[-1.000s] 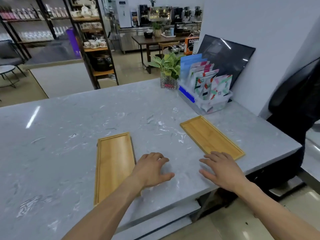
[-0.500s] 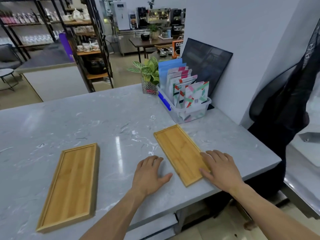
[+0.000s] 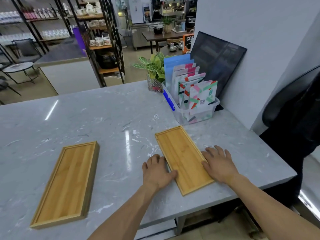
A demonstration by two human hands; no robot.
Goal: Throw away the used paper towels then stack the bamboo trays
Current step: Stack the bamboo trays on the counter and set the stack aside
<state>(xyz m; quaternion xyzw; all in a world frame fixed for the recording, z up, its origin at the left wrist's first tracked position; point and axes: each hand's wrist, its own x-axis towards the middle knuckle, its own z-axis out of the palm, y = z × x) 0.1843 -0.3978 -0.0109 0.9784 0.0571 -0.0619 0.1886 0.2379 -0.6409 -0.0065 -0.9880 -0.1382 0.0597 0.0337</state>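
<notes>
Two empty bamboo trays lie flat on the grey marble table (image 3: 121,118). The left bamboo tray (image 3: 67,184) sits apart, near the front left. The right bamboo tray (image 3: 181,156) lies slanted near the front right edge. My left hand (image 3: 156,170) rests palm down against its left long side, with the thumb on the rim. On the other long side lies my right hand (image 3: 219,163), fingers spread, thumb touching the rim. Neither hand has lifted the tray. No paper towels are in view.
A clear plastic bin (image 3: 192,113) of colourful packets stands behind the right tray, with a potted plant (image 3: 154,73) and a leaning dark panel (image 3: 218,61) next to it. A black chair (image 3: 294,115) stands at the table's right end. Shelving stands beyond the table.
My left hand has moved right until it touches the right tray's left side. My right hand has slid off the tray's top to its right side. The view has shifted slightly.
</notes>
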